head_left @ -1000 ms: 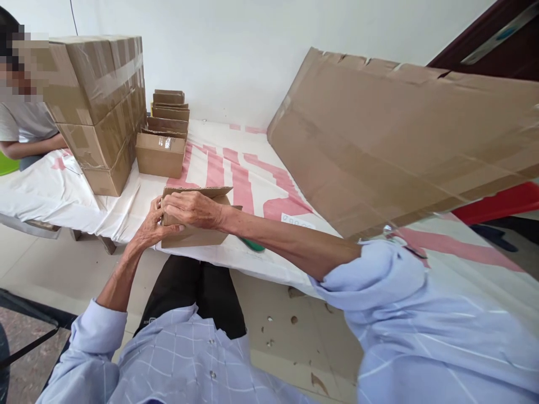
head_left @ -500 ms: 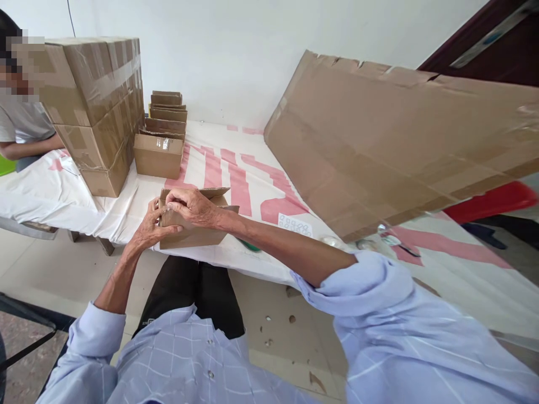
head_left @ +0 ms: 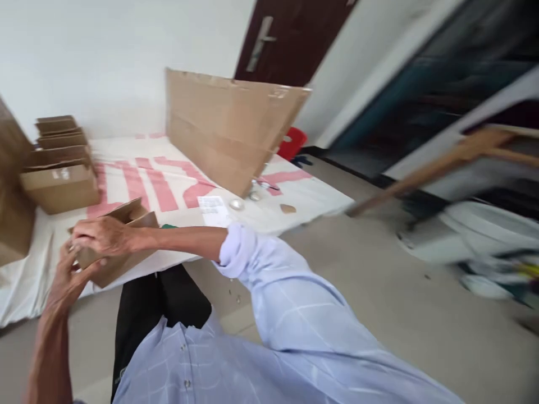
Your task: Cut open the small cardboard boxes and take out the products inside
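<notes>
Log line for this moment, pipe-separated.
left hand: holding carton end | right hand: same end | carton: top open, on table | more cartons: beyond

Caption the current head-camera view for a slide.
Left hand and right hand on a cardboard box at the near edge of a cloth-covered table.

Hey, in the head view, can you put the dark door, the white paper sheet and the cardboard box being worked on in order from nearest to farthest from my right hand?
From your right hand:
1. Cardboard box, right at it
2. White paper sheet, to the right
3. Dark door, right, in the background
</notes>
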`<state>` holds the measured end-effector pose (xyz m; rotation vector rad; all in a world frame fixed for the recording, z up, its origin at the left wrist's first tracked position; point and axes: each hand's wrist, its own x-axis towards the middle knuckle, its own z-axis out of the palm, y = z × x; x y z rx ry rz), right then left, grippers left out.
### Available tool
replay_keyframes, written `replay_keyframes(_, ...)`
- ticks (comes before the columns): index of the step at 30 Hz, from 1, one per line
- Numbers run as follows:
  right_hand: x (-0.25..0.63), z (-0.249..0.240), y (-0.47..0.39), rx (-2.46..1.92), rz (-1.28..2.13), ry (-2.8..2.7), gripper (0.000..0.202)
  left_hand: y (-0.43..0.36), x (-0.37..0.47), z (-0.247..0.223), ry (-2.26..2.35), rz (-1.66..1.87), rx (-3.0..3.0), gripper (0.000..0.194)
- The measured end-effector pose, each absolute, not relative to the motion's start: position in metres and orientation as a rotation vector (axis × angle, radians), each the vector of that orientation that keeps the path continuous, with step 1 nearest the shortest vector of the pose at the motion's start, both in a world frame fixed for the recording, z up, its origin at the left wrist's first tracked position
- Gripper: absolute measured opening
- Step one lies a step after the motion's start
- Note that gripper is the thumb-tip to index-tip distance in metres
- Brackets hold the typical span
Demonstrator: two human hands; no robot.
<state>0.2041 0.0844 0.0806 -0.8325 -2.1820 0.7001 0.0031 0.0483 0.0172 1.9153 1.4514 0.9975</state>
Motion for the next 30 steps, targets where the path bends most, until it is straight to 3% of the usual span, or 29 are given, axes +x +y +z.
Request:
replay_keyframes(7, 0.222, 0.091, 0.075, -0.823, 0.832, -2.016, 0.019, 0.055, 0.003, 0.019, 1.556, 1.042, 1.852, 0.065)
replay_keyframes(14, 0.249, 0.074, 0.068, -0.769, 0.711, -2.114, 0.005, 0.033, 0.017, 0.027, 1.365, 0.987, 1.811, 0.07)
replay_keyframes(21, 0.236, 0.082, 0.072, -0.855, 0.591, -2.379, 0.011, 0.029, 0.008, 0.018, 1.332, 0.933, 1.825, 0.073)
replay_keyframes(30, 0.218, 0.092, 0.077, -0.783, 0.924, -2.265, 0.027, 0.032, 0.005, 0.01, 1.278, 0.933, 1.828, 0.07)
